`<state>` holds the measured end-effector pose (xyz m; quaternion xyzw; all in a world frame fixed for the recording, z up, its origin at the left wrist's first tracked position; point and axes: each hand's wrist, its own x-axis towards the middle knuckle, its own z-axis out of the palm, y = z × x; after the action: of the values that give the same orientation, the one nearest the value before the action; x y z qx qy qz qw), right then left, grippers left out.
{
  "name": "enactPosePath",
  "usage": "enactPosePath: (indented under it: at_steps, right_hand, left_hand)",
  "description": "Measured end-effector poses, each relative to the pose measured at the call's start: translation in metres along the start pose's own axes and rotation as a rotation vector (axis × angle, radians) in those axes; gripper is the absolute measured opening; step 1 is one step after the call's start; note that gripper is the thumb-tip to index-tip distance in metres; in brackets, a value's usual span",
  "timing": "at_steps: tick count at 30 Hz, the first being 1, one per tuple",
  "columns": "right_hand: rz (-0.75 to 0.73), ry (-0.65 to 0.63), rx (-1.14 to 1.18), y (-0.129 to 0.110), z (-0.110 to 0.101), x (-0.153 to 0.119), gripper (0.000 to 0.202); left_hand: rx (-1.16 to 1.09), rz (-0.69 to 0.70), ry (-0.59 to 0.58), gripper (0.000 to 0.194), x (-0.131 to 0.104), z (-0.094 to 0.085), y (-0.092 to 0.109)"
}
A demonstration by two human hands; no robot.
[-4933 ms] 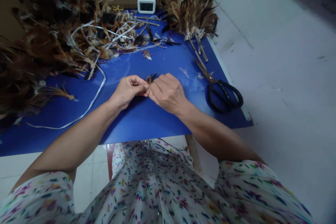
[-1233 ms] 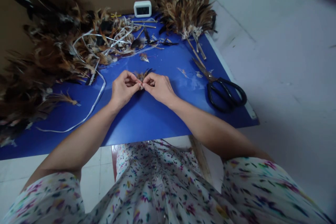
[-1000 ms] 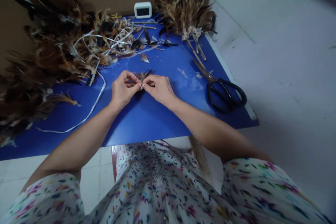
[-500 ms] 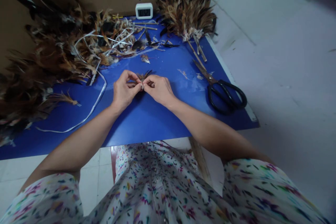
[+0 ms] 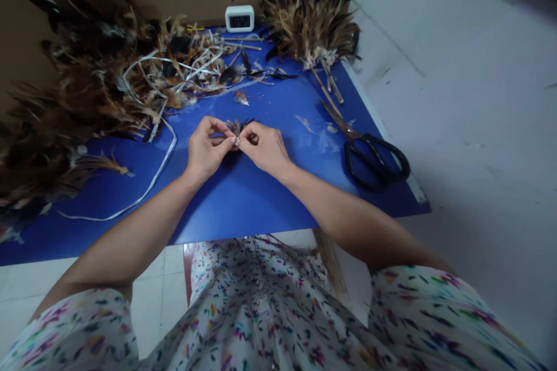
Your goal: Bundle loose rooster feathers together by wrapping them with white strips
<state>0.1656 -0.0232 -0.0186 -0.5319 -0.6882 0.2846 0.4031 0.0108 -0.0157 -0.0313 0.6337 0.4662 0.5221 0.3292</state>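
Over the middle of the blue table [image 5: 243, 197], my left hand [image 5: 208, 148] pinches the pale base of a small feather bunch [image 5: 237, 126] between thumb and forefinger. My right hand [image 5: 264, 148] is closed in a pinch at the same base, from the right side. The dark feather tips point away from me, behind the fingertips. Most of the bunch is hidden by the fingers. A loose small feather [image 5: 241, 97] lies on the table beyond my hands.
Piled feathers [image 5: 87, 87] cover the left side, with a white ribbon [image 5: 167, 153] trailing from them. Black-handled scissors [image 5: 374, 159] lie right. Behind are a feather bundle on sticks [image 5: 313, 20], a small white clock [image 5: 239, 19] and a cardboard box [image 5: 191, 3].
My right fingertips have shifted slightly to the right, showing more of the pale base. The left hand has hardly moved.
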Motion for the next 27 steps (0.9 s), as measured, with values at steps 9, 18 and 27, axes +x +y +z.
enactPosePath:
  at_steps: [9,18,27]
  right_hand:
    - [0.022,0.019,0.011,-0.0012,-0.0002,-0.0012,0.014]
    - [0.017,-0.019,0.075,0.0008,0.0000,-0.0023,0.013]
    - [0.003,-0.021,0.116,0.0022,-0.0003,-0.0039,0.013]
  left_hand:
    - [-0.028,-0.031,0.005,0.034,0.0002,0.0001,-0.0008]
    - [-0.042,-0.053,-0.017,0.033,-0.0001,-0.0002,0.0015]
    - [-0.057,-0.050,-0.009,0.033,-0.0015,0.0001,0.0045]
